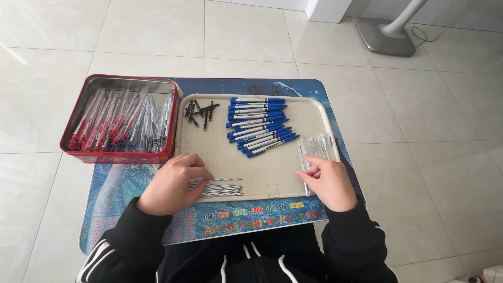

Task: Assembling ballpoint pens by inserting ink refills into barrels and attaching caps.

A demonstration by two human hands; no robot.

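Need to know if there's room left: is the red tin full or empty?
Nearly full: the red tin is open, lidless, and pens with red and blue ends cover its floor side to side.

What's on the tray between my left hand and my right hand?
In the head view, thin pen refills stick out from under the left hand; beyond them bare tray runs to the right hand, which touches the clear pen barrels.

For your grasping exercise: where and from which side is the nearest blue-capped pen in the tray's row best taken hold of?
Grip the nearest pen at mid-barrel, coming from above on its near side. It lies flat and slanted at the row's open edge, with bare tray in front and another pen close behind it.
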